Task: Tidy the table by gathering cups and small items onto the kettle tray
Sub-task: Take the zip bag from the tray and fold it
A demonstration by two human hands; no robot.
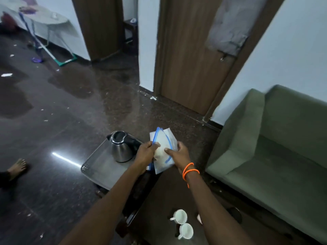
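Both my hands hold a bunch of white packets with blue edging (163, 138) above the far right corner of the kettle tray. My left hand (146, 152) grips their left side, and my right hand (177, 152), with an orange band on the wrist, grips their right side. A steel kettle (120, 147) with its lid open stands on the grey metal tray (95, 167), just left of my hands. Two white cups (180, 216) (186, 230) stand on the dark table near me, between my forearms.
A green sofa (276, 144) fills the right side, close to the table (159, 200). A person's bare foot (17, 167) rests on the glossy dark floor at left. Wooden doors stand behind, and an ironing board (44, 20) is at far left.
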